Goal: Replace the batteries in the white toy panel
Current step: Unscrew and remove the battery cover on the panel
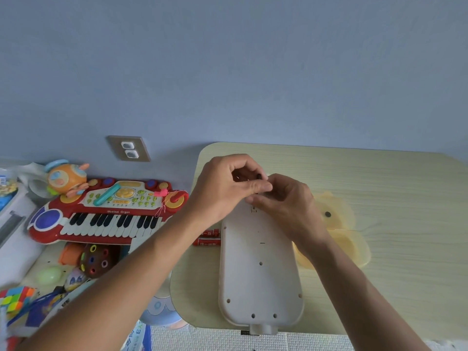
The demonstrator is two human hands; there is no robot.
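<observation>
The white toy panel [260,269] lies back side up on the light wooden table [392,188], its long axis pointing away from me. Both hands meet over its far end. My left hand [228,188] curls its fingers down there, thumb against the fingers of my right hand [286,201]. A small dark object shows between the fingertips; I cannot tell what it is. Two red batteries [209,238] lie side by side on the table just left of the panel, partly hidden by my left forearm.
A pale yellow translucent container [339,229] sits right of the panel, behind my right wrist. Left of the table lie a red toy keyboard [101,214], an orange toy [66,179] and several other toys. A wall socket [128,148] is above them.
</observation>
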